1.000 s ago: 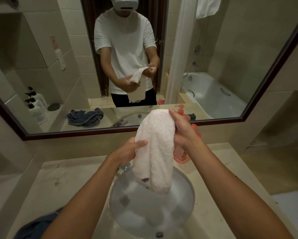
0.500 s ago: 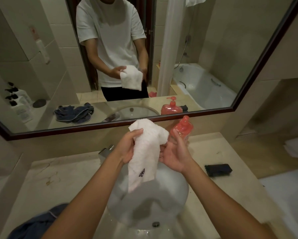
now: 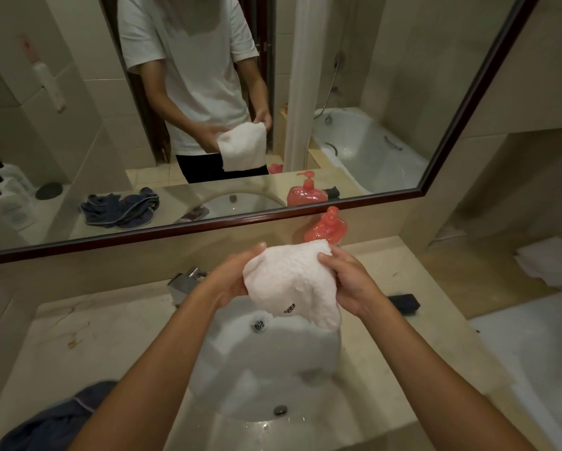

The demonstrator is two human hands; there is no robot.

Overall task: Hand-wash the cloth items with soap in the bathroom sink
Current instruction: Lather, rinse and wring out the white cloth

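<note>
The white washcloth [image 3: 292, 284] is fluffy terry, kinda bunched up, with a small dark embroidered logo near its lower edge. It's held up in the air above the sink [image 3: 273, 362], toward the back of the bowl. Its top edge runs roughly side to side between the two hands, and the rest droops down to a loose point hanging toward the sink's right side, so the long axis goes from upper left to lower right.

The left hand [image 3: 231, 281] grips the cloth's left edge with fingers curled around it, thumb on top. The right hand [image 3: 348, 281] pinches the right upper corner, fingers wrapped over the fabric.

The sink is a smooth, round white basin set in a beige stone counter [image 3: 78, 336], with a metal drain at the front. Behind the sink sits a chrome faucet [image 3: 185, 281], and behind and to the sink's right a glossy pink soap dispenser [image 3: 327, 227]. A dark blue cloth [image 3: 55, 415] lies crumpled left of the sink.
</note>
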